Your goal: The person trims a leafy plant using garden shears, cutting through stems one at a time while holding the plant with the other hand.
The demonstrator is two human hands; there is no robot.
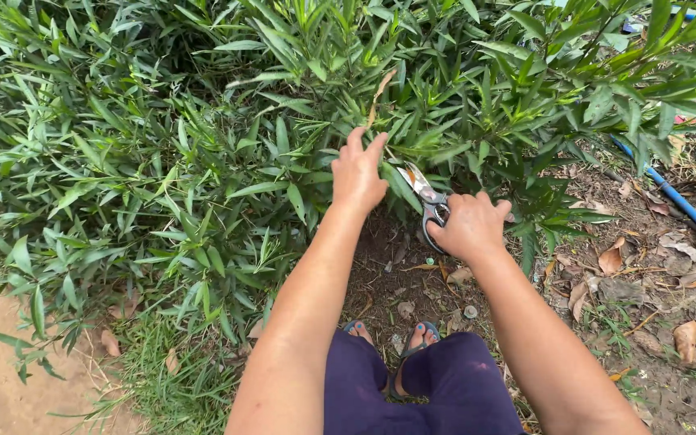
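Your left hand [358, 173] reaches up into the shrub [203, 145], fingers closed around a leafy stem at twelve o'clock, wrist straight. Your right hand [470, 225] sits at three o'clock of it, knuckles up, clenched on the handles of the scissors [426, 197], blades pointing to eleven o'clock, toward the held stem. A blue pipe [678, 201] lies on the ground far right.

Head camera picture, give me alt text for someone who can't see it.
A person's right hand holds scissors with the blades pointed into a leafy green shrub, while the left hand grips a stem beside the blades. Below are bare forearms, dark trousers, sandalled feet on soil with dry leaves, and a blue pipe at the right.
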